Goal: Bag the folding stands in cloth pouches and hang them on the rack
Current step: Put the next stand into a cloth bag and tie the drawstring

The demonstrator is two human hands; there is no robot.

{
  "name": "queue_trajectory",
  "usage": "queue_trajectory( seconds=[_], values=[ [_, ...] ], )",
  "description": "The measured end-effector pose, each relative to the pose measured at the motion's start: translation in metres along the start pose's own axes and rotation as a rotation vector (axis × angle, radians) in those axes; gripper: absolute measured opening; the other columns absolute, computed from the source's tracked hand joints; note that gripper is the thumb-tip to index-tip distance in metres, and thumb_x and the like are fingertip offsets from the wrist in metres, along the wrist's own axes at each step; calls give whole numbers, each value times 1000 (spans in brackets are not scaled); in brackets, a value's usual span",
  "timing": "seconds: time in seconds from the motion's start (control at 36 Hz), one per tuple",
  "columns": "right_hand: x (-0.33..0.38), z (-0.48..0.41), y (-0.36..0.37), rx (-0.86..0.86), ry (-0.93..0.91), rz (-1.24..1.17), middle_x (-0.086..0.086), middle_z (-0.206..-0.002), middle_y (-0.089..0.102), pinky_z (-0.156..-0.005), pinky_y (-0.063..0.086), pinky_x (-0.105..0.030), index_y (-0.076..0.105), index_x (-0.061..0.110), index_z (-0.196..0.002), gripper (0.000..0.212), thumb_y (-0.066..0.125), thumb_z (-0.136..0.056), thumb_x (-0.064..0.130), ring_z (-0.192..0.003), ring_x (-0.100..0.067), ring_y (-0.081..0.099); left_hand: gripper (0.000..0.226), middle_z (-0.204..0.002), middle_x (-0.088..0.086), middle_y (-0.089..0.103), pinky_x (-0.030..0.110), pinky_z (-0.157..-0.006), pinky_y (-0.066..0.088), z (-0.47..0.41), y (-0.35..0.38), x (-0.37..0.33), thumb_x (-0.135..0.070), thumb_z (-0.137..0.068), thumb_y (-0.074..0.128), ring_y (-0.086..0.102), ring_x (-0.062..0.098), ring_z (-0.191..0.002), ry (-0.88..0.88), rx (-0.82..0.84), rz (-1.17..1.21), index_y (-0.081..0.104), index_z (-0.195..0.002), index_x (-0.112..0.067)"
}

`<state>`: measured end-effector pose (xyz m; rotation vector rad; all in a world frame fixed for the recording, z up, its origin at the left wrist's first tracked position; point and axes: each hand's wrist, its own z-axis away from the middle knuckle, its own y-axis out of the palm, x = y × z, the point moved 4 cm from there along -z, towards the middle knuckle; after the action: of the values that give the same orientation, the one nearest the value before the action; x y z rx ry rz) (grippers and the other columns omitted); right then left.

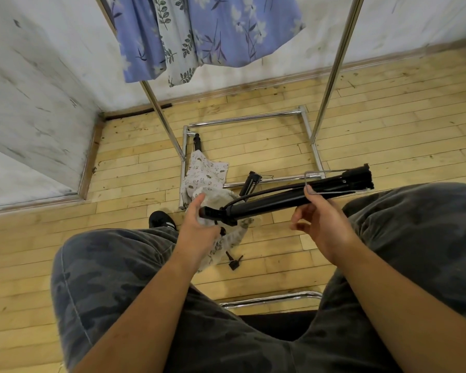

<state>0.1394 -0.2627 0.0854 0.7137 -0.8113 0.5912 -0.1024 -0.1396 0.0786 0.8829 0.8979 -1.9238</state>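
Step in hand: feeding the black folding stand (280, 197) head-first into the printed cloth pouch (226, 243); by my reading, the head end has only just met the mouth.
Stand position: held across your knees, near level, head end at your left hand (199, 224) and folded feet out past your right knee.
Left hand: fingers closed on bunched cloth at the pouch mouth; the rest of the pouch hangs slack below.
Right hand (320, 222): index finger up against the tube, other fingers loosely curled below it. Whether you have a real grip there, I cannot tell.
Wire: a thin wire loop (323, 171) lies along the foot end, close to your index finger. It looks likely to snag.
To do it well: spread the mouth wide with your left hand. Take a firm hold mid-tube, then slide the stand along its own axis. Draw the cloth up over it rather than ramming it in.
Watch: the black cable bowed along the tube near the head; tuck it in first.
Floor (388, 117): a second pouch (207, 173) and a loose stand (250, 183) lie by the chrome rack (331, 76) base, not hung.
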Motion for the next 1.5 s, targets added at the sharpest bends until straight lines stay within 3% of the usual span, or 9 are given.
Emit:
queue_trajectory(
  seconds=[0.22,0.39,0.61,0.81,1.0,1.14,1.31,1.42,1.5],
  values=[
    [2,5,2,-5,-22,64,-8,-67,57,-78,48,-48,67,8,-114,34,64,-98,38,-68,-24,58,78,-148,-7,50,34,-88,61,-2,1,0,-2,-86,72,67,18,-116,92,-15,10,48,-146,-45],
    [6,8,4,-19,-68,103,-7,-69,58,-78,51,-45,69,12,-112,30,63,-98,37,-69,-22,58,71,-144,1,56,26,-50,52,-8,2,3,0,-88,65,69,18,-80,137,-29,-74,52,-142,-45],
    [7,11,8,14,-134,206,-9,-70,60,-75,55,-41,69,9,-114,36,64,-97,41,-72,-23,61,58,-131,-29,52,43,-116,43,-4,9,1,-9,-92,69,44,13,-140,313,-111,-441,57,-140,-40],
    [-2,22,21,151,-120,387,-7,-83,71,-83,57,-47,70,25,-117,27,65,-95,39,-82,-23,69,71,-141,-24,49,31,-115,43,4,23,-10,4,-91,60,43,-1,-134,355,43,-445,51,-147,-38],
    [-22,32,44,328,-106,508,8,-103,77,-73,52,-12,64,31,-126,27,63,-101,22,-94,-1,71,79,-143,-20,54,19,-91,53,17,36,-22,3,-89,60,55,4,-126,367,212,-366,47,-146,-51],
    [-40,25,40,285,-111,631,16,-123,71,-102,54,-30,65,34,-132,35,67,-97,38,-117,-1,64,69,-131,-32,58,14,-94,51,31,42,-32,-1,-93,67,54,-14,-122,344,299,-205,53,-144,-44],
    [-40,9,16,47,-24,1024,7,-105,71,-70,51,-21,69,28,-120,38,60,-95,56,-88,-6,61,82,-129,-31,64,30,-87,60,35,41,-34,15,-87,53,68,2,-109,261,373,-113,57,-140,-48],
    [-42,6,7,-33,-17,1094,3,-100,73,-77,58,-36,68,28,-114,42,57,-94,63,-86,-14,65,80,-115,-35,68,40,-64,46,32,41,-29,12,-88,51,60,43,-82,238,330,-134,59,-134,-53],
    [-41,5,7,-70,-42,1158,8,-91,71,-74,60,-39,64,31,-110,49,50,-89,74,-80,-14,66,79,-108,-38,68,41,-66,44,30,40,-29,12,-88,50,55,39,-76,228,313,-120,58,-139,-48]
  ],
)
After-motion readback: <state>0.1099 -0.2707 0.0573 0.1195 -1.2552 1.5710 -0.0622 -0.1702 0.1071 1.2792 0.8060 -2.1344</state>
